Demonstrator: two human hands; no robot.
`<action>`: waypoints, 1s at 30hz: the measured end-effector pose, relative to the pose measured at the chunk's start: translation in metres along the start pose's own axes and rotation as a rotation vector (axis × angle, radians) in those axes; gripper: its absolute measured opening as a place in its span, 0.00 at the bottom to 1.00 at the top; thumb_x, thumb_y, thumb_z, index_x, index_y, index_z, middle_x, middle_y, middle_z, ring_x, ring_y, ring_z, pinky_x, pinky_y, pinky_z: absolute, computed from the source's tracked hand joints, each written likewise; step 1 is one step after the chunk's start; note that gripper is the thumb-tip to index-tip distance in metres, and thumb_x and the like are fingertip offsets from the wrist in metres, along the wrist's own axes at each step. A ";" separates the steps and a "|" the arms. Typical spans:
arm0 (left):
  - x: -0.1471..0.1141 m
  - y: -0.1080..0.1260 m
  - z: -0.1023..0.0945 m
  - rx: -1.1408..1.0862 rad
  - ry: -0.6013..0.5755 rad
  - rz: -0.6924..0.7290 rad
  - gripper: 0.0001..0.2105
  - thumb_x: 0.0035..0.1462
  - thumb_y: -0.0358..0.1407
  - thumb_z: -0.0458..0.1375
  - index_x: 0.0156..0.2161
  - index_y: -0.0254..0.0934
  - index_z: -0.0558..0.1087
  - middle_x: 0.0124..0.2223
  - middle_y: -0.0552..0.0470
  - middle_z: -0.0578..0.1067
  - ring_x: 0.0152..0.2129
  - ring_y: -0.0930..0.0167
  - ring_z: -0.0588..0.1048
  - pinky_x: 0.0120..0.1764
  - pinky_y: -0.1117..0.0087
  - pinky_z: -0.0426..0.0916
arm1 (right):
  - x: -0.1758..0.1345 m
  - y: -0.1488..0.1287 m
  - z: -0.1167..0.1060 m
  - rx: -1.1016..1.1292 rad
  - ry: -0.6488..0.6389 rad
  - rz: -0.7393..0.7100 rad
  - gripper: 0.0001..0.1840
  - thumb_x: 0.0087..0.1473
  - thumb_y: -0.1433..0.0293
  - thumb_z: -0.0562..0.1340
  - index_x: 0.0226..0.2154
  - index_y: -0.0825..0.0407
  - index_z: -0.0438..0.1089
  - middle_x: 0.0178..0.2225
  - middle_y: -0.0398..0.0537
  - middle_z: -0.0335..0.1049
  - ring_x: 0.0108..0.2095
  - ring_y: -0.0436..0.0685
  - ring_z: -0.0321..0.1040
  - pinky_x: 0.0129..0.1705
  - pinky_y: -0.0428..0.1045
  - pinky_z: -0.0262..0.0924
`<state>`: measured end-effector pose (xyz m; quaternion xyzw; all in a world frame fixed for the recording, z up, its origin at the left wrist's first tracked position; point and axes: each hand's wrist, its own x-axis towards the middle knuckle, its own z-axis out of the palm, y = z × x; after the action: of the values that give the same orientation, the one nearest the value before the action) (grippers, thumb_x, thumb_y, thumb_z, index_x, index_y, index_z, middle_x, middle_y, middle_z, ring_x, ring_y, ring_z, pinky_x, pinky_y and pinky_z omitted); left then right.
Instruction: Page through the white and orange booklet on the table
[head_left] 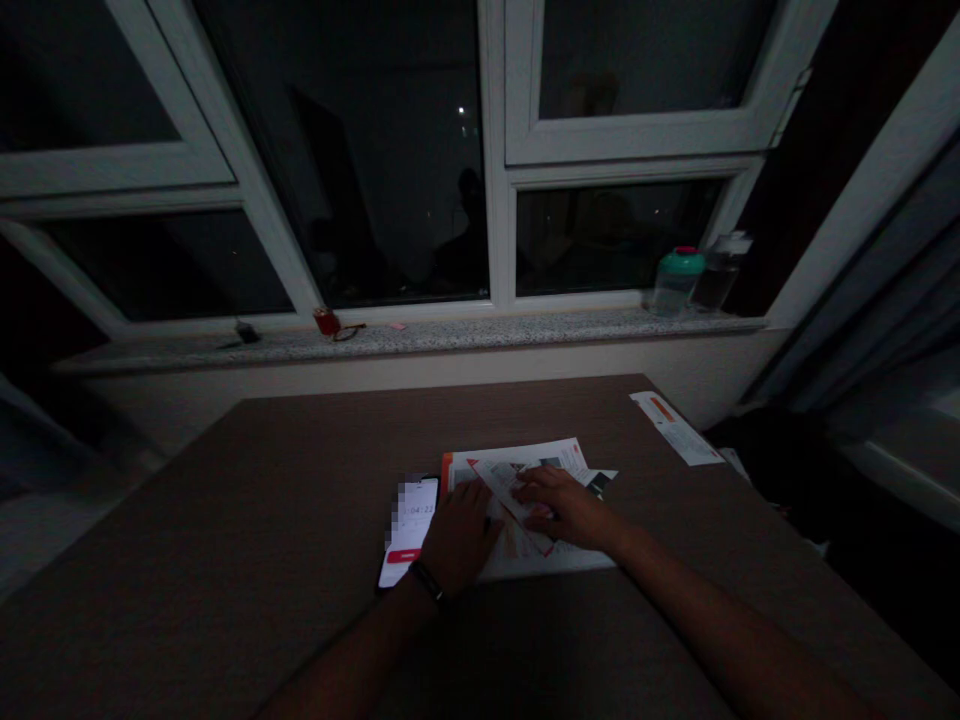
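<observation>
Looking wide, forward and down from the wearer's head. Viewing left hand [457,535] and right hand [570,505] from above and behind, at near range, below centre of view. Facing across tabletop [300,480] toward sill [487,332] and window [397,140] farther off, taking in curtain [892,240] along right edge.

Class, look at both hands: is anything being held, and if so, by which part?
The left hand lies over the left side of the white, red-printed paper, the right hand over its right side; whether either grips it cannot be told.
</observation>
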<state>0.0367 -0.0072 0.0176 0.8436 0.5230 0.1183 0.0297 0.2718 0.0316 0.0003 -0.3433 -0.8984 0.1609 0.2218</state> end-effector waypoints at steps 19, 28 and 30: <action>-0.002 0.000 -0.006 -0.079 -0.012 0.065 0.11 0.61 0.34 0.58 0.49 0.38 0.70 0.55 0.45 0.68 0.51 0.60 0.67 0.53 0.57 0.63 | -0.001 -0.001 -0.001 -0.016 0.016 -0.025 0.16 0.64 0.63 0.57 0.51 0.47 0.73 0.56 0.54 0.67 0.56 0.62 0.62 0.58 0.59 0.55; -0.002 0.008 -0.012 -0.113 -0.040 0.151 0.12 0.63 0.34 0.57 0.51 0.41 0.69 0.52 0.48 0.69 0.48 0.63 0.67 0.49 0.61 0.64 | 0.001 0.001 0.005 -0.067 0.081 0.059 0.18 0.63 0.65 0.58 0.54 0.47 0.71 0.57 0.54 0.66 0.58 0.63 0.60 0.60 0.60 0.54; -0.002 0.006 -0.010 -0.102 -0.047 0.153 0.13 0.63 0.34 0.57 0.53 0.41 0.69 0.54 0.48 0.69 0.50 0.62 0.66 0.51 0.60 0.64 | 0.001 0.002 0.005 -0.069 0.082 0.057 0.18 0.63 0.65 0.58 0.53 0.48 0.71 0.58 0.54 0.66 0.58 0.63 0.60 0.60 0.60 0.54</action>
<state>0.0389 -0.0130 0.0280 0.8810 0.4493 0.1269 0.0759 0.2693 0.0326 -0.0046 -0.3826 -0.8834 0.1220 0.2416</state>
